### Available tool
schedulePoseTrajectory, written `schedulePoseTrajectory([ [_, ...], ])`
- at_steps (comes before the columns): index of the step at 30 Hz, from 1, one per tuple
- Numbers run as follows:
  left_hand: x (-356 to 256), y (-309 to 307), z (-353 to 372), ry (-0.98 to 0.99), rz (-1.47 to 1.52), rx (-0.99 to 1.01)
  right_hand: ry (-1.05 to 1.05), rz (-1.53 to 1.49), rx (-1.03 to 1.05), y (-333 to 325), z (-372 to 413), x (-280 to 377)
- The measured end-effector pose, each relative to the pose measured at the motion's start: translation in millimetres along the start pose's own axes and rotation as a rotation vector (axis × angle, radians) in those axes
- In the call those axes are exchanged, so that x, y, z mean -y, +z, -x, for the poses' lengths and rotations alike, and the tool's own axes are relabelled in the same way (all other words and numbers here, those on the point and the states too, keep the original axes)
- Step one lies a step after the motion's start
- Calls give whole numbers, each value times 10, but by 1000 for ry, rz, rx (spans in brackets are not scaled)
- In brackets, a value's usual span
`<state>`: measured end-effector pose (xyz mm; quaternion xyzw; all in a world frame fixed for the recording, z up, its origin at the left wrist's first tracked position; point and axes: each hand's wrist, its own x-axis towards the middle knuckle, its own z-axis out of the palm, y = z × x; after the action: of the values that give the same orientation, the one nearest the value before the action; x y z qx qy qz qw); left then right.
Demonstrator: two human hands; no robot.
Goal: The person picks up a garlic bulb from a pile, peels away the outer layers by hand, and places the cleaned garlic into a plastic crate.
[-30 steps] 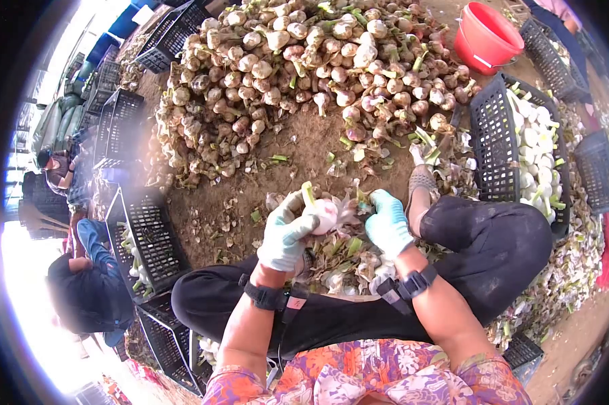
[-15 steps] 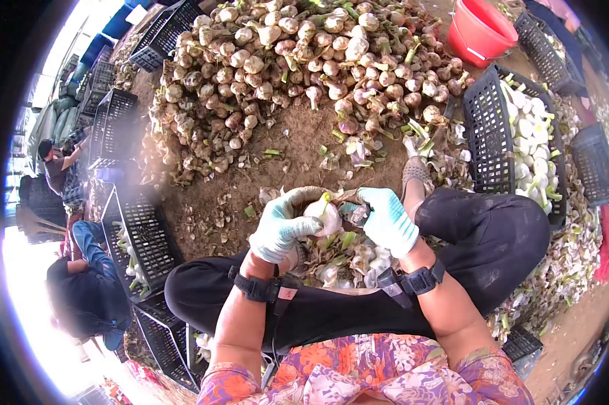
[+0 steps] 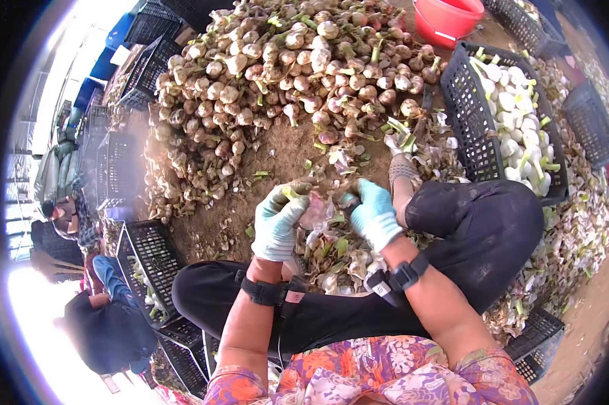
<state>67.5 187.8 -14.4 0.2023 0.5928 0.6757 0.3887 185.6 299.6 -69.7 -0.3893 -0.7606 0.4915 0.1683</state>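
My left hand (image 3: 281, 219), in a pale blue work glove with dirty fingertips, is closed around a garlic bulb (image 3: 314, 213). The bulb's cut green stem (image 3: 291, 193) pokes up by the thumb, and pinkish papery skin hangs on its right side. My right hand (image 3: 374, 214), gloved the same way, is closed a short way to the right of the bulb. Something dark shows at its fingertips, but I cannot tell what it is. Below both hands, loose garlic skins and stem bits (image 3: 338, 260) lie heaped between my legs.
A big pile of unpeeled garlic (image 3: 298, 67) covers the ground ahead. To the right stands a black crate (image 3: 468, 115) of peeled white garlic (image 3: 520, 115), with a red bucket (image 3: 446, 20) behind it. Another crate (image 3: 152, 250) is at the left, near a seated person (image 3: 109, 331).
My hands have moved apart, and the left has turned the bulb so its stem points up-left. Pinkish skin now shows on it. The whole view has shifted slightly.
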Motion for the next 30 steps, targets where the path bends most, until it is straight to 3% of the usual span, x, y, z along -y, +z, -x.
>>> schedulePoseTrajectory([
  [2, -97, 82, -26, -89, 126, -29, 133, 160, 53, -52, -132, -183],
  [4, -113, 147, -77, -85, 94, -39, 9, -240, -34, 10, -71, -230],
  [5, -100, 177, -85, -85, 75, -59, -132, -175, -26, -191, 56, 87],
  [6, -65, 197, -88, -91, 72, -57, -154, 30, 67, -206, 98, 146],
  [8, 27, 250, -103, -98, -40, -59, -176, 141, 98, -280, 174, 313],
  [9, 26, 337, -95, -116, -111, -72, -171, 134, 93, -268, 167, 300],
  [10, 148, 291, -137, 94, -325, -10, -165, 125, 87, -265, 156, 269],
  [12, 17, 367, -117, -59, -214, 6, -221, 4, 51, -269, 113, 171],
  [14, -24, 337, -155, -38, -161, 47, -55, -279, 178, -254, 22, 70],
  [15, -43, 322, -171, -13, -102, 83, 49, -396, 136, -314, -4, 45],
  [16, -44, 298, -176, -11, -108, 81, 95, -284, 41, -228, -89, -152],
  [18, -13, 237, -189, -159, 200, 155, 356, -75, 157, -370, -181, -248],
  [19, 38, 252, -201, -119, 255, 147, 356, -80, 158, -358, -181, -242],
  [21, -19, 330, -232, -183, 392, 115, 426, 319, 191, -358, -188, -233],
  [22, -42, 358, -260, -246, 532, 81, 355, 360, 231, -352, -196, -264],
  [24, 47, 252, -336, -292, 682, 49, 31, -476, -89, -131, -186, -434],
  [26, 172, 121, -393, -404, 829, 124, -306, -355, -26, -205, -133, -281],
  [27, 201, 173, -403, -439, 766, -74, -353, -232, -19, -383, -72, -30],
  [28, 207, 186, -413, -452, 770, -64, -134, -525, 188, -226, -84, -59],
  [29, 207, 182, -416, -475, 660, -30, -310, -147, 25, -268, -65, 15],
  [30, 215, 259, -434, -499, 558, 18, -140, -9, 128, -285, -39, 52],
])
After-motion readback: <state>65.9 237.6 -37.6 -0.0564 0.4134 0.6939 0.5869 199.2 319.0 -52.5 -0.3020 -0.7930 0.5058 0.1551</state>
